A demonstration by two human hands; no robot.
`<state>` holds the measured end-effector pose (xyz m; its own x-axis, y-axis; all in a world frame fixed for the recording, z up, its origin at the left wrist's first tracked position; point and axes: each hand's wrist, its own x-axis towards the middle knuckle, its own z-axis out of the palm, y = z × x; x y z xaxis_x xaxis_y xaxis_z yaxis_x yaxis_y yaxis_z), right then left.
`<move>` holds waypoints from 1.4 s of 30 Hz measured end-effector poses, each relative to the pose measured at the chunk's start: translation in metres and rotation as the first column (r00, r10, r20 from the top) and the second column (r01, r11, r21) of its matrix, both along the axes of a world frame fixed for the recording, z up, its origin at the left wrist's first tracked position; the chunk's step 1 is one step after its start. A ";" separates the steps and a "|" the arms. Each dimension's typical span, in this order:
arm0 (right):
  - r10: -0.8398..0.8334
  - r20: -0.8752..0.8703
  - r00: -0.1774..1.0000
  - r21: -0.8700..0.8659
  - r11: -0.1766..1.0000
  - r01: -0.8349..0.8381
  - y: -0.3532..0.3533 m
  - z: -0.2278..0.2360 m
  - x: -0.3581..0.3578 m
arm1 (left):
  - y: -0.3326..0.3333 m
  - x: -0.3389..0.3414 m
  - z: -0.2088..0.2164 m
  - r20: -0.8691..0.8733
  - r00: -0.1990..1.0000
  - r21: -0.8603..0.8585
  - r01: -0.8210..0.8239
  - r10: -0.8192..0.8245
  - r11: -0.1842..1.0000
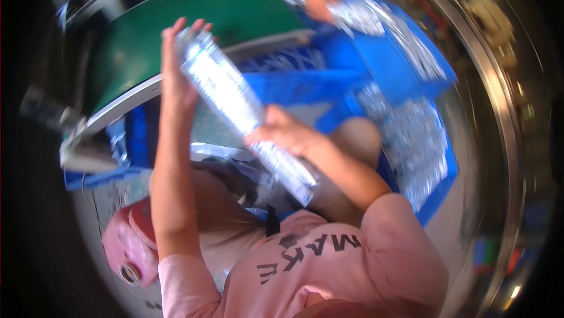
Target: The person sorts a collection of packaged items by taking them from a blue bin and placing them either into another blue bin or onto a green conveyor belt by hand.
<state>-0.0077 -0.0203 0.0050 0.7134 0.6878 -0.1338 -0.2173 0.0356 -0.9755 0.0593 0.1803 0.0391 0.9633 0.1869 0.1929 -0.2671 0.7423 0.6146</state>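
A long, shiny bundle in clear plastic wrap (226, 91) slants across the space in front of my chest. At its upper left end, my left hand (181, 68) holds it against the palm, the fingers reaching up beside and behind that end. My right hand (288, 133) is closed around its lower half, thumb on top. Blur hides what the wrap contains. The bundle's lower end sticks out past my right hand, above my lap.
A green-topped table (235, 9) with a pale edge stands ahead. On the right, a blue crate (445, 159) holds many clear plastic packs. Behind it, another person's hand (317, 3) touches silvery packs over a blue bin (399, 65). A pink stool (132, 241) is at lower left.
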 end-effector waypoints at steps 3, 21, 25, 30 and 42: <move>0.138 -0.506 0.851 0.344 0.937 0.053 -0.029 -0.019 -0.056 | -0.053 -0.022 -0.008 0.064 0.986 0.263 0.135 -0.157 0.955; -0.725 0.667 -0.171 -0.188 -0.386 0.903 -0.404 -0.030 -0.157 | -0.111 -0.046 -0.002 0.156 0.983 0.867 -0.091 -0.094 0.489; -0.578 0.815 0.051 -0.531 -0.708 0.466 -0.520 -0.096 -0.211 | -0.105 -0.046 -0.005 0.161 0.986 0.886 -0.130 -0.033 0.445; -0.650 0.754 0.098 -0.599 -0.617 0.510 -0.541 -0.151 -0.211 | -0.099 -0.042 -0.006 0.166 0.986 0.874 -0.154 0.015 0.461; -0.434 0.786 0.440 -0.613 -0.461 0.641 -0.555 -0.210 -0.196 | -0.091 -0.023 -0.001 0.115 0.992 0.900 -0.125 0.049 0.418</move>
<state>-0.2032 -0.5750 -0.2046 0.6705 -0.7306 0.1291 -0.6863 -0.6769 -0.2661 0.0359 0.0892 0.0379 0.9315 -0.0493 0.3604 -0.3603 -0.2605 0.8957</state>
